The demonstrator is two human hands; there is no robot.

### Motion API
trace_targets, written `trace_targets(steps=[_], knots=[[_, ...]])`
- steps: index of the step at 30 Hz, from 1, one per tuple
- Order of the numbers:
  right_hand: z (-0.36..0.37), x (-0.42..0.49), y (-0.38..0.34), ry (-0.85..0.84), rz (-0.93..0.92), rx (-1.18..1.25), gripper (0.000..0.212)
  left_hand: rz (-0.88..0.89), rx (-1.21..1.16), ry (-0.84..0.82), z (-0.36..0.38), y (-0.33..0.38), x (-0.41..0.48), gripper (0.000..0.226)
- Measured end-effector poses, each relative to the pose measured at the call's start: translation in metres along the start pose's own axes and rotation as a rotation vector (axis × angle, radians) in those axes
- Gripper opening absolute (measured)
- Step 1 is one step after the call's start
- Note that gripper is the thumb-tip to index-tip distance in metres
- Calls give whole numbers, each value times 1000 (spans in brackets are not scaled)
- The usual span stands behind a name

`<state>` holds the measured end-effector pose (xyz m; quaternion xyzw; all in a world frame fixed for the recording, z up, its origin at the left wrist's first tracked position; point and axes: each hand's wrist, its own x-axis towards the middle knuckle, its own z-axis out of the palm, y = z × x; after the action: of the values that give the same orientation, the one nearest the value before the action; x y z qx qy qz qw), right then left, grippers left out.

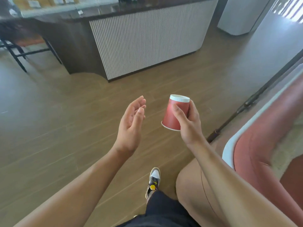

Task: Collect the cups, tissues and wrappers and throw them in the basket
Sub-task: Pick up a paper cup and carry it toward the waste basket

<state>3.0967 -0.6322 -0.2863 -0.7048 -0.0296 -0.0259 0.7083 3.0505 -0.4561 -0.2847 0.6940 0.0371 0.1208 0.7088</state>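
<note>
One red cup (175, 114) — seemingly upside down — gripped by the right hand (190, 123); left hand (131, 126) spread, empty.

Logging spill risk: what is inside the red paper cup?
The red paper cup is inverted in the right hand, wide mouth toward the wooden floor; its inside is hidden. Nothing visibly spills out.

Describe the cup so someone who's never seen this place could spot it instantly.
Start at the ribbed white counter across the wooden floor. Nearer the camera, the right hand grips a red paper cup. It is upside down, wide mouth lowest; the left hand beside it is empty.
</note>
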Motion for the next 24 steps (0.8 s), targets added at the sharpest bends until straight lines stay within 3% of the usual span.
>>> trace_targets(steps=[24], knots=[[72,479,27,64,4,-57,51,20,-3,-71,39,-64,504,50]])
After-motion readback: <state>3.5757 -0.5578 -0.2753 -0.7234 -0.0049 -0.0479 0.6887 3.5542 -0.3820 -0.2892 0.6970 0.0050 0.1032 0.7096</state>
